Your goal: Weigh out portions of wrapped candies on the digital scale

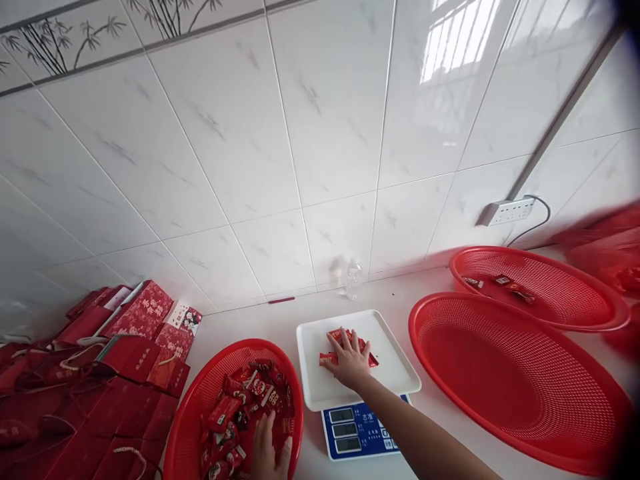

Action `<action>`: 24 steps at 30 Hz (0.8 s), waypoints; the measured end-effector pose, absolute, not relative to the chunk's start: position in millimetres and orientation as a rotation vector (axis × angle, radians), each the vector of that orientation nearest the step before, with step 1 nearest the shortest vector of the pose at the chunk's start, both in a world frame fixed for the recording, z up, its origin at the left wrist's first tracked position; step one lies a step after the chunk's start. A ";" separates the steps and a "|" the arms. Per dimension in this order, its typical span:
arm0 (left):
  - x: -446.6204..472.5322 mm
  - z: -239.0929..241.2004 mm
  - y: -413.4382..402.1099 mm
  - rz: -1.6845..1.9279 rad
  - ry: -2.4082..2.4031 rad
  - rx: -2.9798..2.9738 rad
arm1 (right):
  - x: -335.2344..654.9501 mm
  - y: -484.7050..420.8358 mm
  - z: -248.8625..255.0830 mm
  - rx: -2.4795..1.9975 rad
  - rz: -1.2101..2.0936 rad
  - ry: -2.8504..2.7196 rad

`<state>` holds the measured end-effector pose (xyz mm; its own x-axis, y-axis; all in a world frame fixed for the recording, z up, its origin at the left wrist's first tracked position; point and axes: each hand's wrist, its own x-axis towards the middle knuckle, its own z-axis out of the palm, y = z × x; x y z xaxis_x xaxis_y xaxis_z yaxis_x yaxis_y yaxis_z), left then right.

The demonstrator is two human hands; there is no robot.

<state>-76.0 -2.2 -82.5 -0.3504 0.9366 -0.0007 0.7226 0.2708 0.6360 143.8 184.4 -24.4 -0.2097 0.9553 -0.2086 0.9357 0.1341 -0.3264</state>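
My right hand (352, 365) lies spread over several red packets (373, 361) on the white tray (311, 392) of a weighing scale. The hand covers most of them, so I cannot make out exactly what they are. Below the tray shows the scale's blue panel (367, 441) with its small displays and keys. At the bottom edge, my left hand (269, 448) is over a red mesh basket (296, 400), thumb apart from the fingers, with nothing visible in it. Red wrapped sweets (223, 415) fill much of that basket, close to its fingertips.
Red paper gift bags (125, 357) crowd the left side. On the right stand a large red basket (480, 363) and another red basket (590, 303) holding a few small packets. A clear plastic bottle (354, 280) and a red stick (281, 300) lie near the tiled wall. A power strip (510, 212) hangs there.
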 end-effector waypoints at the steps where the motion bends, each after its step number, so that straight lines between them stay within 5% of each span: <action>1: -80.9 -89.5 -3.6 0.800 2.190 1.512 | 143.1 185.2 -26.9 -1.921 0.569 -2.352; 9: -106.6 -99.2 -5.1 0.724 2.116 1.517 | 149.9 179.8 -27.9 -1.707 0.349 -2.308; 24: -117.9 -88.1 -1.5 0.720 1.977 1.515 | 166.2 193.3 -10.4 -1.615 0.851 -1.349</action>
<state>-117.9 -1.5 -88.1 -0.2200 0.9706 -0.0975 0.6808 0.2243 0.6972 166.2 193.3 -10.4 0.1883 0.9820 0.0162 0.4081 -0.0632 -0.9108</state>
